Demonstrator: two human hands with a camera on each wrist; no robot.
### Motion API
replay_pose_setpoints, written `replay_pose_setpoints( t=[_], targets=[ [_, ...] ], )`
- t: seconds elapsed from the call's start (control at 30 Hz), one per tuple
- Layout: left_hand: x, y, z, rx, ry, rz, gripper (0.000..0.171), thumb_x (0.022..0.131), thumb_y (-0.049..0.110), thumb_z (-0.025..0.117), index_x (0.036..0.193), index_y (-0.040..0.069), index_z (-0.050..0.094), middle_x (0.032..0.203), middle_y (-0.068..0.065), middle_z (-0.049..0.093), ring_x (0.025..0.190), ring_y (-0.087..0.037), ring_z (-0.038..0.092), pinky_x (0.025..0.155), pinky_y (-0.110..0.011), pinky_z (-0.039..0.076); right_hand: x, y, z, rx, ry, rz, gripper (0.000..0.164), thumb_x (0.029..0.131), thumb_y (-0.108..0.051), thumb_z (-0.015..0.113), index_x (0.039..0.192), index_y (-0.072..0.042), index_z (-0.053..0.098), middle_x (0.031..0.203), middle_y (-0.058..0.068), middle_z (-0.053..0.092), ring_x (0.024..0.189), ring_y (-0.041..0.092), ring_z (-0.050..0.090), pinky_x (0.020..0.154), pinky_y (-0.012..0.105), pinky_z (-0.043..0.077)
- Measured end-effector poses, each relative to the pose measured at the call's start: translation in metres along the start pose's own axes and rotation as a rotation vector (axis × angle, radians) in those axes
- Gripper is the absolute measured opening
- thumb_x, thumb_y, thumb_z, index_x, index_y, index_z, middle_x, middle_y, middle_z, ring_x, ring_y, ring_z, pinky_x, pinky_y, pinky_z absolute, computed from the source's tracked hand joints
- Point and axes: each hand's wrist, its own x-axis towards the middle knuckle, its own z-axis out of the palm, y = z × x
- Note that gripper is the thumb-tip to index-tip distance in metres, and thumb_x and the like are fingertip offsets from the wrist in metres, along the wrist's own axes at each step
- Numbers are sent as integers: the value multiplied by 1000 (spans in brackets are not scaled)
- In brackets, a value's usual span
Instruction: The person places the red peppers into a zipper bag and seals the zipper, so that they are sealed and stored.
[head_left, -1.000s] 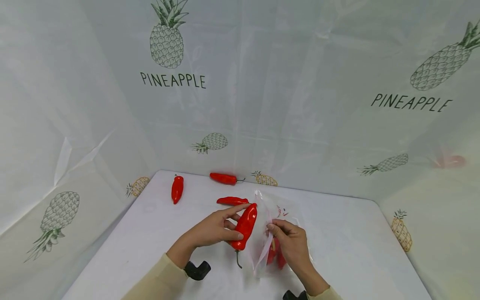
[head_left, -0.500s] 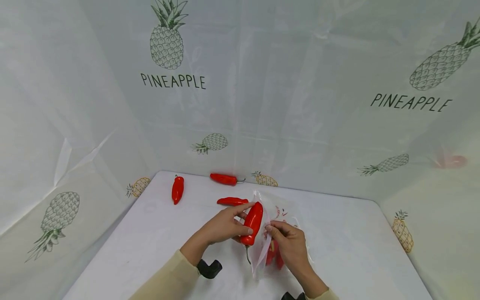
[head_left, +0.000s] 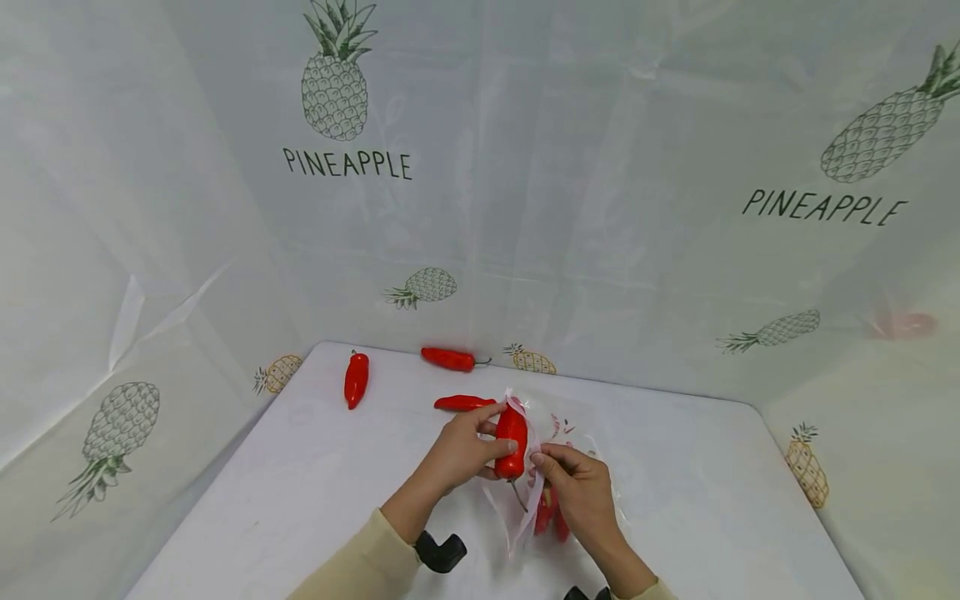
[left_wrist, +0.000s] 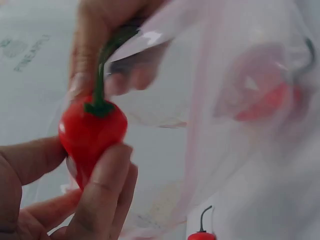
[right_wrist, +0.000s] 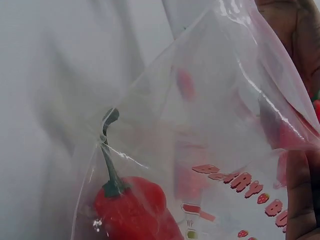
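My left hand [head_left: 465, 452] grips a red pepper [head_left: 512, 442] between thumb and fingers, at the mouth of a clear zip bag [head_left: 577, 414] with a pinkish edge. In the left wrist view the pepper [left_wrist: 90, 130] has its green stem pointing up, close to the bag's opening. My right hand [head_left: 581, 485] pinches the edge of that opening and keeps it apart. Red peppers [head_left: 546, 518] lie inside the bag, partly hidden by the right hand. One bagged pepper [right_wrist: 135, 207] shows through the plastic in the right wrist view, near red printed lettering.
Three loose red peppers lie on the white table [head_left: 690, 483]: one at the far left [head_left: 356, 380], one by the back edge [head_left: 450, 359], one just beyond the left hand [head_left: 461, 402]. A pineapple-printed sheet [head_left: 570, 250] encloses the back and sides.
My left hand has carried its pepper rightward to the bag's mouth, where the bag's edge now overlaps its tip. The right hand has stayed nearly still, holding the bag.
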Motion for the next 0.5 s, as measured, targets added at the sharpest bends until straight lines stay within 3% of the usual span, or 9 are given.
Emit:
replay_pose_setpoints(
  t=[0.13,0.37,0.5],
  targets=[
    [2,0,-1,0,-6,-7,67,90,17,84,152,15,58,126,-19,65,93,-26,73,64,-37,66,0,-1,0,16,-5,7,12,93,-2,78,103,3,80,84,17,77,68,10,71,66,26,63],
    [0,-1,13,287,104,20,73,89,22,86,155,21,55,130,-12,69,96,-23,69,69,-39,67,0,-6,-5,-26,6,-15,12,94,-7,78,104,-1,81,86,15,78,68,13,72,67,25,64],
    [0,-3,19,399,147,29,77,87,22,88,156,23,53,132,-9,69,98,-22,68,71,-40,67,2,-10,-9,-32,33,-4,12,94,-7,78,104,-1,81,89,16,79,69,12,73,68,25,64]
  ],
)
